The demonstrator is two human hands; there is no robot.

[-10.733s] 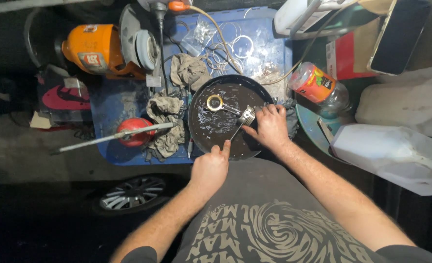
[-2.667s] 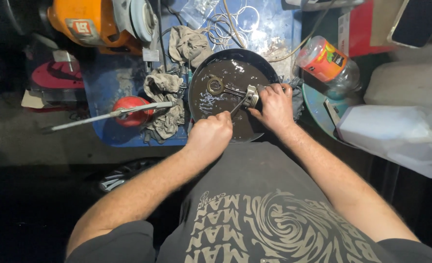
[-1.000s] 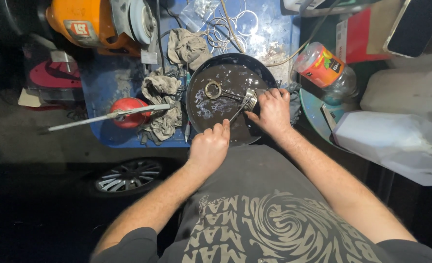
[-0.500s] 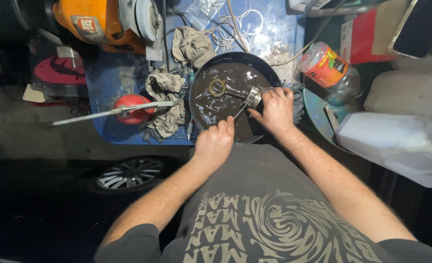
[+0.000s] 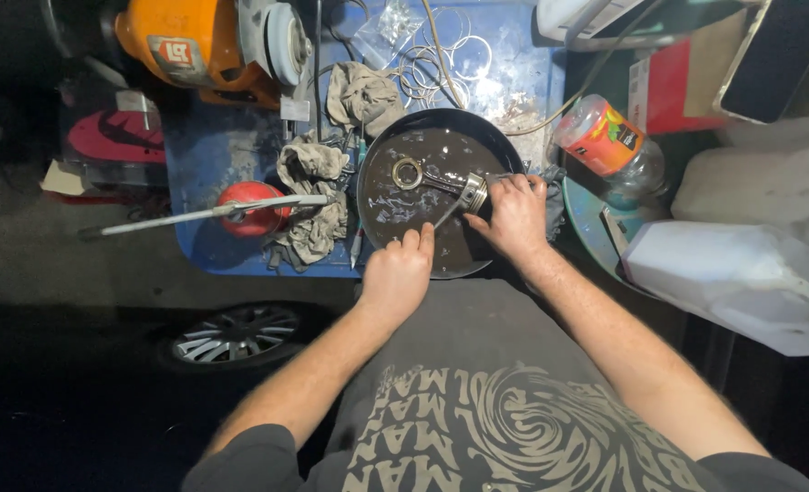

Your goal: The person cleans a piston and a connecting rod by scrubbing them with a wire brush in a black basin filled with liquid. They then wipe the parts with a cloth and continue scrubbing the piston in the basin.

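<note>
Gripping the metal piston with its connecting rod [image 5: 441, 183], your right hand [image 5: 514, 217] hides its crown. Your left hand [image 5: 397, 271] is closed around a thin metal tool [image 5: 447, 213], its handle buried in the fist, above the round black pan of dark liquid [image 5: 381, 164].

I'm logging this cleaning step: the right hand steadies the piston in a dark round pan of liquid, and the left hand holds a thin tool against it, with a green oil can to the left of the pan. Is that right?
Not quite. The head view shows the oil can is red, not green. The rest stands: the right hand steadies the piston in the dark round pan, and the left hand holds the thin tool.
</note>
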